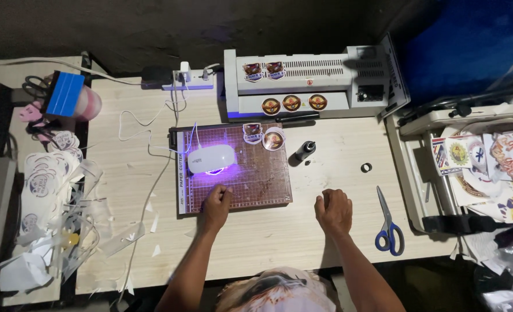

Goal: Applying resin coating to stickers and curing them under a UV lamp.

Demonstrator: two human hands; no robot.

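The left hand (216, 203) rests curled on the near edge of the brown gridded cutting mat (262, 179), holding nothing. Just beyond it sits a white oval lamp (211, 158) glowing violet, long axis left-right. The right hand (334, 210), a loose empty fist, rests on the pale wooden bench (326, 242), blue-handled scissors (388, 222) nearby pointing away.

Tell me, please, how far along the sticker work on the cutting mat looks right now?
Done, it seems: two finished stickers lie at the mat's far edge, more on the white machine. In hand: a small white lamp glows purple on the cutting mat; the left hand rests on the mat's near edge, the right hand on the table, both closed and empty. Left: uncut sheets wait at right.
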